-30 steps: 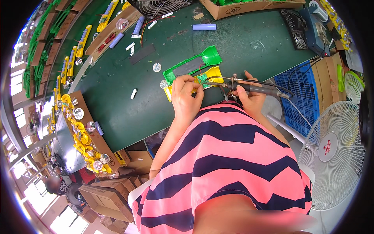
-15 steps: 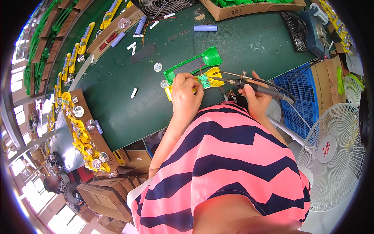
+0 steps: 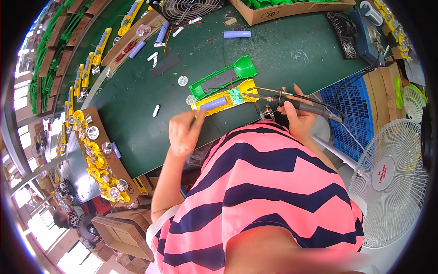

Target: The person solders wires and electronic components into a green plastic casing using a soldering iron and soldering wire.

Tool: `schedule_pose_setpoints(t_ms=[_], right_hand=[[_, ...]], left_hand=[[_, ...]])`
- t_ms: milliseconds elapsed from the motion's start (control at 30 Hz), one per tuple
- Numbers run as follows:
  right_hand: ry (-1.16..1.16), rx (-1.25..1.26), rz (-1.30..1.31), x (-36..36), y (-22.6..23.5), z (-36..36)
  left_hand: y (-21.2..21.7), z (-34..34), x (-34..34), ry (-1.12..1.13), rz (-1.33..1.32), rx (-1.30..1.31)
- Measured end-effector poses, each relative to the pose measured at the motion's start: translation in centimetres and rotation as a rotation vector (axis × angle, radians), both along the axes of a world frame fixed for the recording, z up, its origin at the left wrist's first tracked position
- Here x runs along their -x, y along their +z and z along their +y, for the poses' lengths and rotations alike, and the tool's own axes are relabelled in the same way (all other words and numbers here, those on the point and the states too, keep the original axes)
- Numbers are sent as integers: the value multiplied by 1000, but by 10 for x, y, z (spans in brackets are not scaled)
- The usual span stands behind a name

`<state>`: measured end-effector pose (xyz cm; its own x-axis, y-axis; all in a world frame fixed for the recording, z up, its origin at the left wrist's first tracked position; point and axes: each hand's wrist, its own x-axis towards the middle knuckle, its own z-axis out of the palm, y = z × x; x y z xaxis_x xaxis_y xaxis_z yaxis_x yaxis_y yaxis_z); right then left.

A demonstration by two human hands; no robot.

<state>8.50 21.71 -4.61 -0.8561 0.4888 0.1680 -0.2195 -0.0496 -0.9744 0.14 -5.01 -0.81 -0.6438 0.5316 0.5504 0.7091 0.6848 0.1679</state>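
Observation:
My right hand (image 3: 299, 121) is closed around a soldering iron (image 3: 306, 106) with a thin metal feed tube along it. Its tip reaches the right part of a yellow plastic housing half (image 3: 223, 108), close to a small green circuit board (image 3: 236, 95). Inside that housing lies a purple cylindrical battery (image 3: 213, 104). My left hand (image 3: 183, 133) is just off the housing's left end, index finger stretched toward it, other fingers curled, nothing visible in it. A green housing half (image 3: 247, 67) lies right behind the yellow one. Beside the housing's right end is a shiny reflector (image 3: 268, 112).
A round white LED disc (image 3: 182, 81), a loose purple battery (image 3: 237, 34) and a white connector piece (image 3: 156, 110) lie on the green table. A cardboard tray of yellow parts (image 3: 96, 157) stands left; a blue soldering station (image 3: 368, 39) stands far right. A white fan (image 3: 388, 182) is at lower right.
My left hand has pulled back left and toward me from the yellow housing, uncovering the purple battery. The right hand keeps the soldering iron in nearly the same place.

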Motion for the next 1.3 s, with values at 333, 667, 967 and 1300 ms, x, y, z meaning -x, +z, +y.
schedule_pose_setpoints(t_ms=[333, 667, 967, 1300], right_hand=[[90, -89, -16, 3, 5, -5], [78, -40, -16, 0, 3, -3], [52, 84, -38, -1, 7, -5], [9, -179, -44, 2, -3, 1]], left_hand=[[-15, 36, -3, -239, 249, 132], [-15, 67, -9, -141, -186, -341], [-2, 75, -4, -83, -169, -81], [9, 77, 2, -127, -229, 136]])
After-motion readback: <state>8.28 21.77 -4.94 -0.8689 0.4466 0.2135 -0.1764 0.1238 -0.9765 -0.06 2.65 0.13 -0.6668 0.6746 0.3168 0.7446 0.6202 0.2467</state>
